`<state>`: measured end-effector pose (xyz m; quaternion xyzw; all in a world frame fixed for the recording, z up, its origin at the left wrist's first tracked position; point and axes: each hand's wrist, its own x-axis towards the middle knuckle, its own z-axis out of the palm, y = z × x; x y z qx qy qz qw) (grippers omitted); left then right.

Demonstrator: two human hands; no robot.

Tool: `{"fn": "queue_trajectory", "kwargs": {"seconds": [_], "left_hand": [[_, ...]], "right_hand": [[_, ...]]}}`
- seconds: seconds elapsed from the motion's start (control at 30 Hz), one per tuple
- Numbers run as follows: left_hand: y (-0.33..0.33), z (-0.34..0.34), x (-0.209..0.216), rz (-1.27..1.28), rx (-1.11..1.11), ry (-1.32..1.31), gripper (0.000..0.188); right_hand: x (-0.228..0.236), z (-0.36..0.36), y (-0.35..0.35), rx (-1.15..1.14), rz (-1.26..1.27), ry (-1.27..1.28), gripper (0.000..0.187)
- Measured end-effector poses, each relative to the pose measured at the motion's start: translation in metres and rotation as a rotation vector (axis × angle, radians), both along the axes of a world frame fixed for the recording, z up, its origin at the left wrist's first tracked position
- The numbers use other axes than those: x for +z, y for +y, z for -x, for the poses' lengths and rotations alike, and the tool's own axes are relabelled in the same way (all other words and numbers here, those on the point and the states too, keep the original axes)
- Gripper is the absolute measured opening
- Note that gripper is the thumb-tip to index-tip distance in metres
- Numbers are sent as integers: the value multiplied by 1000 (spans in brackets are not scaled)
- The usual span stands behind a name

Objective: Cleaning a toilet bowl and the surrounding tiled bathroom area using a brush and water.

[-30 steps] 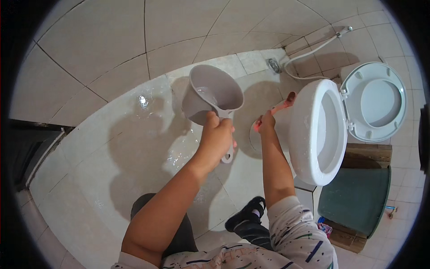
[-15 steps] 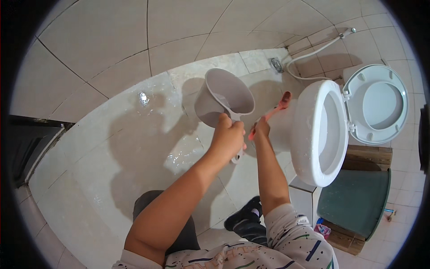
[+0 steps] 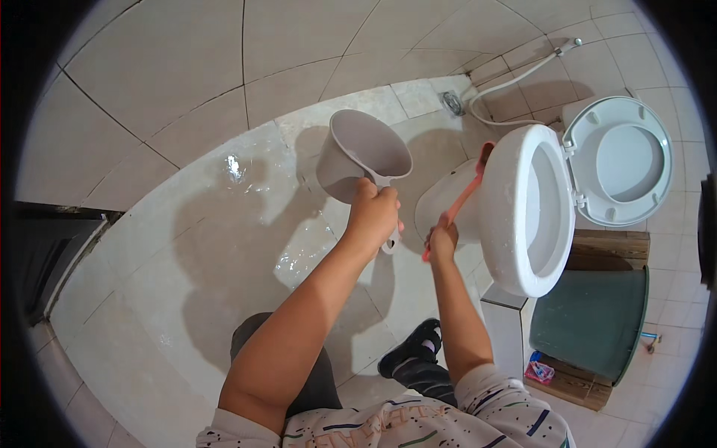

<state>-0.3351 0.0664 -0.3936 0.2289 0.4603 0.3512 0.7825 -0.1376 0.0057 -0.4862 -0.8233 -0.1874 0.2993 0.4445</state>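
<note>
My left hand [image 3: 373,214] is closed round the handle of a grey plastic water dipper [image 3: 355,160]. The dipper is held above the wet floor, tilted so that its mouth opens up and to the right; how much water it holds I cannot tell. Lower down and to the right, my right hand [image 3: 442,240] grips a red long-handled brush [image 3: 464,198]. The brush slants up and away, with its head at the outer left side of the white toilet bowl [image 3: 499,216]; whether it touches the bowl is unclear. The toilet's seat and lid [image 3: 631,160] stand raised.
A dark green water tub [image 3: 590,321] on wooden boards stands right of the toilet, beside a small colourful packet [image 3: 539,371]. A bidet hose [image 3: 515,78] hangs at the far wall near a floor drain [image 3: 452,103]. Water glistens on the tiles [image 3: 295,257].
My right hand has come nearer to me, and the brush now stands steeper, its head closer to the bowl. The dipper remains in my left hand, and the view has shifted slightly.
</note>
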Motion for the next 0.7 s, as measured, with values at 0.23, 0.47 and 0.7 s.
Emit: {"fn": "queue_trajectory", "kwargs": {"seconds": [0.23,0.47,0.7], "left_hand": [[1,-3,0,58,-49,-7,21],[2,-5,0,63,-67,-4,21],[5,-18,-11,43,-65,-1,20]], "right_hand": [[9,31,-35,32,123,67,29],[-11,1,-33,105,194,-70,32],[40,49,-133,55,312,66,27]]}}
